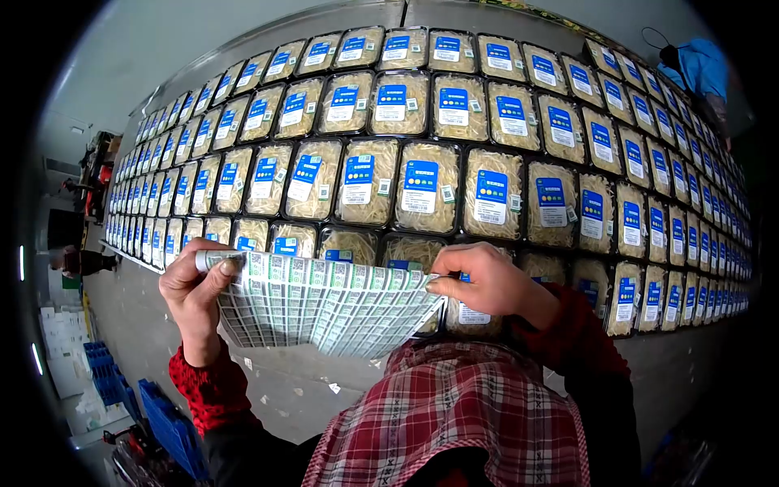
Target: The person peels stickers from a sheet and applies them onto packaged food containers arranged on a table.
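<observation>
Both my hands hold a wide sheet of small green-and-white stickers with square codes. My left hand pinches its upper left corner between thumb and fingers. At the upper right corner, my right hand has its thumb and forefinger closed on the edge. The sheet hangs down between them, bent along its middle, over the near row of packs. Behind it stand rows of black trays with pale, shredded food under clear film. Each has a blue-and-white label, and many also carry a small code sticker.
The metal table holds the packs. At the far right is another person in blue; a further person stands at the far left. Blue pallets lie at the lower left, and paper scraps dot the floor.
</observation>
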`<action>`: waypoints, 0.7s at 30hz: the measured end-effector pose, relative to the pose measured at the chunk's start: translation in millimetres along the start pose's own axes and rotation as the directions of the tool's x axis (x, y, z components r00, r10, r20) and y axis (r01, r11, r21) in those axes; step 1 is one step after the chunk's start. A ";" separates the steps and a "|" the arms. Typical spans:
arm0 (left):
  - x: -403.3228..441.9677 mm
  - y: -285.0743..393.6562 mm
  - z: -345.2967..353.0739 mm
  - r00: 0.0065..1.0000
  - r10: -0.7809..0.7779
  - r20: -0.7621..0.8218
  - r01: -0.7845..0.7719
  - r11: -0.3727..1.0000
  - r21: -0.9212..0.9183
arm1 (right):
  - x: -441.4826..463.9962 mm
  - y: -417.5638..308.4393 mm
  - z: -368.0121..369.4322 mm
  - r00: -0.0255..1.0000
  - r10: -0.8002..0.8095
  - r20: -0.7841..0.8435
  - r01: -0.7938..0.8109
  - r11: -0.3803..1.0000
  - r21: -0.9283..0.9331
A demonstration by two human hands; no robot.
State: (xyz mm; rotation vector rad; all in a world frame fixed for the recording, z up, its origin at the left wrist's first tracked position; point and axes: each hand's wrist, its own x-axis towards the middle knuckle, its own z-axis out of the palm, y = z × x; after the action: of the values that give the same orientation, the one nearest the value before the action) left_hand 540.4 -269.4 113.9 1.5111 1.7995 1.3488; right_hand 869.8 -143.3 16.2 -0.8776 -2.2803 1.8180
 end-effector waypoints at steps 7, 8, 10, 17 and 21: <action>4.1 -25.2 8.4 0.986 -0.167 -0.013 0.167 0.986 0.003 | 42.4 -11.8 26.2 0.874 -0.388 -0.293 0.346 0.919 -0.186; 4.7 -29.4 8.5 0.986 -0.163 -0.018 0.163 0.987 0.002 | 46.7 -9.8 29.8 0.872 -0.394 -0.290 0.351 0.917 -0.190; 5.9 -36.6 8.5 0.943 -0.332 -0.034 0.328 0.940 -0.093 | 52.7 -7.5 37.3 0.821 -0.438 -0.365 0.309 0.880 -0.360; 22.5 -88.1 7.2 0.897 -0.441 -0.021 0.436 0.892 -0.117 | 81.7 5.2 48.5 0.766 -0.498 -0.406 0.210 0.791 -0.574; 32.6 -110.5 10.5 0.840 -0.543 -0.006 0.536 0.830 -0.154 | 97.4 15.8 56.9 0.682 -0.556 -0.475 0.169 0.752 -0.637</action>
State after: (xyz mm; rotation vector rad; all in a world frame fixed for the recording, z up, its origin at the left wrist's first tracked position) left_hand 483.5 -228.0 22.0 0.7977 1.9116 1.1963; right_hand 771.2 -143.1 -41.0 -0.8121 -2.2537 0.5192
